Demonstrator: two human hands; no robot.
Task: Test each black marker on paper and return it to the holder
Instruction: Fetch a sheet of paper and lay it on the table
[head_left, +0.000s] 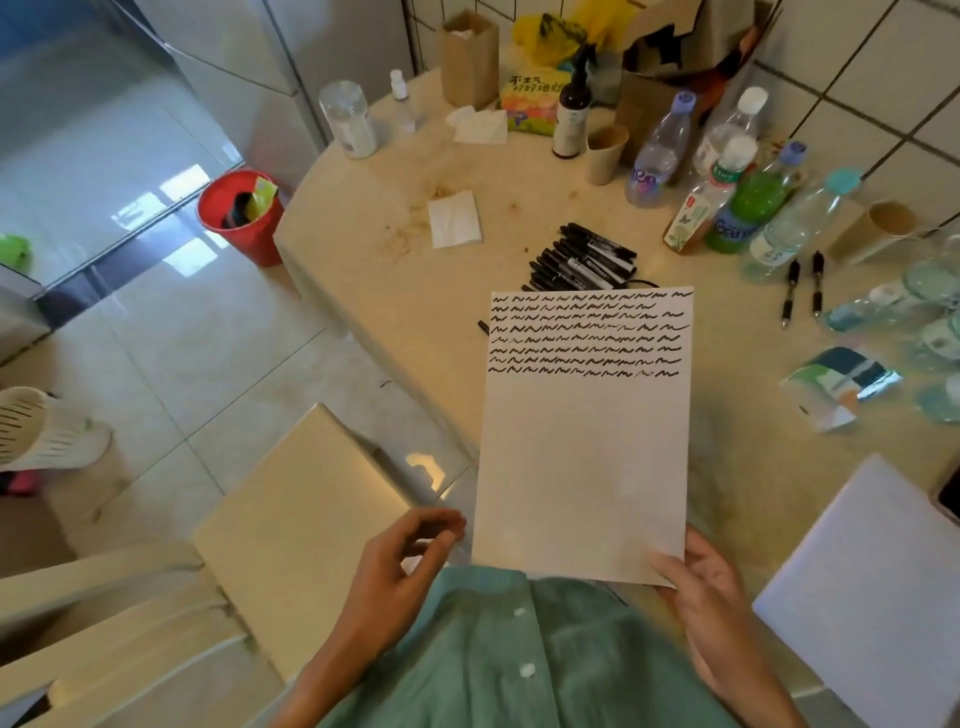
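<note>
Here the white rectangular sheet of paper is held above the near edge of the worktop, long side running away from the person. Its upper third carries eight rows of short black wavy test strokes; the lower two thirds are blank. The right hand is clamped on the sheet's near right corner, thumb on top and fingers underneath. The left hand is just beside the sheet's near left corner, apart from it, holding nothing, with thumb and fingers loosely curled and not closed.

The black markers with white label print lie in a loose pile on the worktop just beyond the far edge of the sheet, which covers part of the pile. One more black marker tip shows at the sheet's left edge. Two black pens lie side by side to the right, well apart from the pile. No holder can be identified with certainty.

The worktop is a cream, stained, round-edged surface. A folded white tissue lies left of the pile. Several clear plastic bottles and a brown paper cup stand along the far right, against a white tiled wall. A red plastic bucket stands on the glossy tiled floor to the left.
</note>
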